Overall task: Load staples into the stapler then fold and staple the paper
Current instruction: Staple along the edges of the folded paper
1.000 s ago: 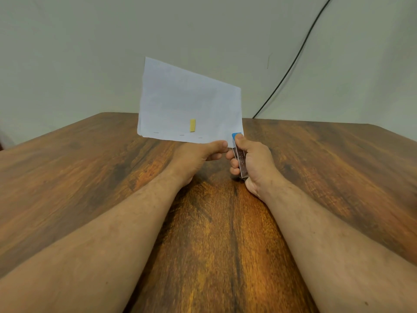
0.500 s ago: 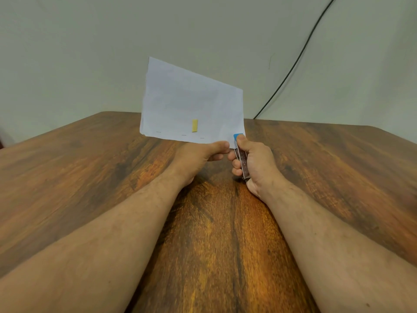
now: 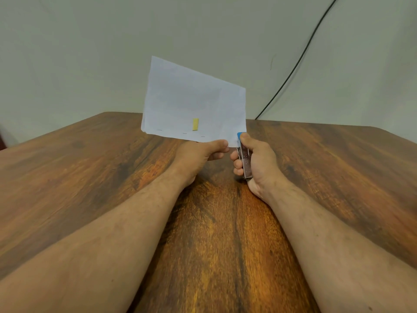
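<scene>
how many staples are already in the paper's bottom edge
3 along the folded paper: one near the left corner, one mid-edge, one further right. More may hide behind the hands.

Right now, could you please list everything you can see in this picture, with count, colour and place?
paper: one folded sheet, white, held upright above the table, small staples along its lower edge
sticker: one, yellow, low on the paper
stapler: one, silver with blue tip, at the paper's lower right corner
table: one, brown wood
cable: one, black, on the wall
wall: pale, behind
left hand: pinches the paper's lower edge
right hand: grips the stapler
</scene>
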